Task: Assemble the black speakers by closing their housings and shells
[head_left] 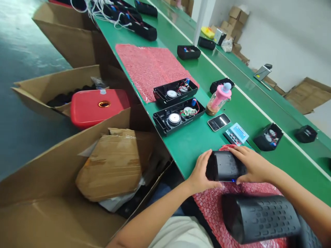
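Observation:
Between my two hands is a black speaker (226, 164) with a small blue light lit along its lower edge. My left hand (203, 172) wraps its left end, fingers over the top and thumb below. At the other end, my right hand (249, 165) grips it with the thumb near the light. Another black speaker (266, 217) with a dimpled grille lies on pink bubble wrap (209, 206) close to me. Just beyond my hands sits a small blue-screened tester (236, 133). Two opened speaker housings (178, 116) show their round drivers, wires and circuit board.
A phone (218, 122) and a pink-lidded bottle (217, 100) stand past the housings. More housings (269, 136) rest along the green line. Pink bubble wrap (152, 65) covers the table farther left. Cardboard boxes (59, 165) and a red lidded container (90, 112) flank the table edge.

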